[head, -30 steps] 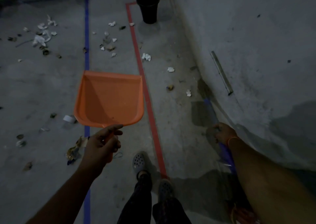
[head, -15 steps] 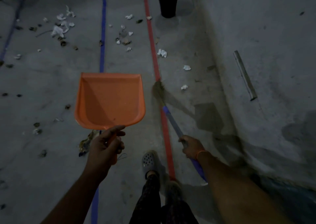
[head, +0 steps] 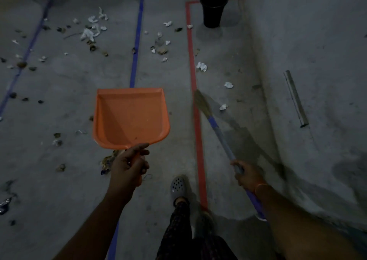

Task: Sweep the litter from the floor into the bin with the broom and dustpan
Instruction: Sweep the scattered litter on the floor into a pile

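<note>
the left hand (head: 129,165) sits just below the centre of the frame, its fingers curled round the handle of the orange dustpan (head: 131,118), with the thumb laid along the pan's near edge. the pan is held above the floor (head: 59,180) with its open mouth toward the top of the frame, and its inside looks bare but for a few specks. the right hand (head: 247,175) is at lower right, clenched round the blue handle of the broom (head: 216,127); an orange band shows at that wrist. the broom slants up and left from the hand, and its straw head (head: 201,103) lies at the red tape line (head: 195,108) in the middle of the frame, blurred. the black bin (head: 213,8) stands upright at the top of the frame, right of centre, inside the corner of the red line and near the wall (head: 307,41). white paper scraps (head: 201,66) lie just right of the red line above the broom head, and more litter (head: 91,31) of paper and dark bits is spread over the upper left, on both sides of the blue line (head: 137,41). a crumpled wrapper (head: 108,161) lies on the floor just left of the left hand. a grey clog (head: 178,186) shows at bottom centre.
</note>
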`<state>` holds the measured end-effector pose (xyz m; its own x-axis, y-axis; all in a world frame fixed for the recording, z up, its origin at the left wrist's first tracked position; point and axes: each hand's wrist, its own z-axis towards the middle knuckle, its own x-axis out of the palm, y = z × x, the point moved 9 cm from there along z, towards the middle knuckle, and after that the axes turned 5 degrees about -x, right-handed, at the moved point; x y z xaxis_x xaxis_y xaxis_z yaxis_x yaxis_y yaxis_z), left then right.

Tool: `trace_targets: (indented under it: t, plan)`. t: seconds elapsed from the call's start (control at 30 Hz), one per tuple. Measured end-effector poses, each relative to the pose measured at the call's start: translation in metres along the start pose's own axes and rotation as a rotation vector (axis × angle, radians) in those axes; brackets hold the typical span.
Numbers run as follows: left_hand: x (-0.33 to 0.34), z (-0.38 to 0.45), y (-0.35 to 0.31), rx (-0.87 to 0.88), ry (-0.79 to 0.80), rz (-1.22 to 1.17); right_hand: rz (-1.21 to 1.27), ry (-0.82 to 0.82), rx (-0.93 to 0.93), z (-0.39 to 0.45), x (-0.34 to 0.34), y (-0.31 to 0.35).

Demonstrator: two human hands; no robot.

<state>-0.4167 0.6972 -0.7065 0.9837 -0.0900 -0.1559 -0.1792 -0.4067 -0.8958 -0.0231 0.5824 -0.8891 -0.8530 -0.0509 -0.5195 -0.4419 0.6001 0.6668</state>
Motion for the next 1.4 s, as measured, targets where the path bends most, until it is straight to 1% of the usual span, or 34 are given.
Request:
trace_targets:
  t: [0.17,0.33,0.43,0.53,0.67,0.77,0.83,0.9,1.03,1.17,1.23,1.3,1.4]
  plan:
    - [0.009,0.001,-0.002,0.002,0.025,0.0,0.008,-0.125,0.081,-0.018,-0.039,-0.029]
    - [0.012,0.004,-0.003,-0.004,0.047,0.009,0.049,-0.17,0.143,-0.022,-0.034,-0.042]
    - [0.007,0.007,-0.001,-0.008,0.045,0.004,0.055,-0.104,0.17,-0.02,-0.006,-0.034]
    - [0.002,0.012,0.001,-0.022,0.047,-0.014,-0.005,0.015,0.111,-0.017,0.031,-0.017]
    - [-0.002,0.028,-0.003,-0.032,0.058,-0.027,-0.053,0.217,-0.033,-0.005,0.067,0.034]
    - [-0.005,0.049,-0.017,-0.027,0.06,-0.019,-0.058,0.255,-0.084,0.011,0.078,0.07]
    - [-0.006,0.068,-0.031,-0.018,0.069,-0.012,-0.045,0.222,-0.086,0.026,0.072,0.089]
    - [-0.007,0.09,-0.047,0.005,0.075,-0.009,-0.007,0.153,-0.056,0.047,0.056,0.097]
    - [-0.005,0.13,-0.073,0.034,0.071,-0.004,0.064,-0.033,0.003,0.082,0.003,0.105]
    - [0.003,0.16,-0.087,0.017,0.073,-0.013,0.047,-0.168,0.089,0.105,-0.055,0.099]
    - [0.006,0.172,-0.092,0.005,0.069,-0.017,0.04,-0.205,0.14,0.118,-0.076,0.088]
    - [0.009,0.182,-0.098,-0.004,0.062,-0.023,0.068,-0.205,0.184,0.133,-0.086,0.085]
    - [0.011,0.199,-0.107,-0.017,0.036,-0.041,0.094,-0.181,0.243,0.16,-0.086,0.099]
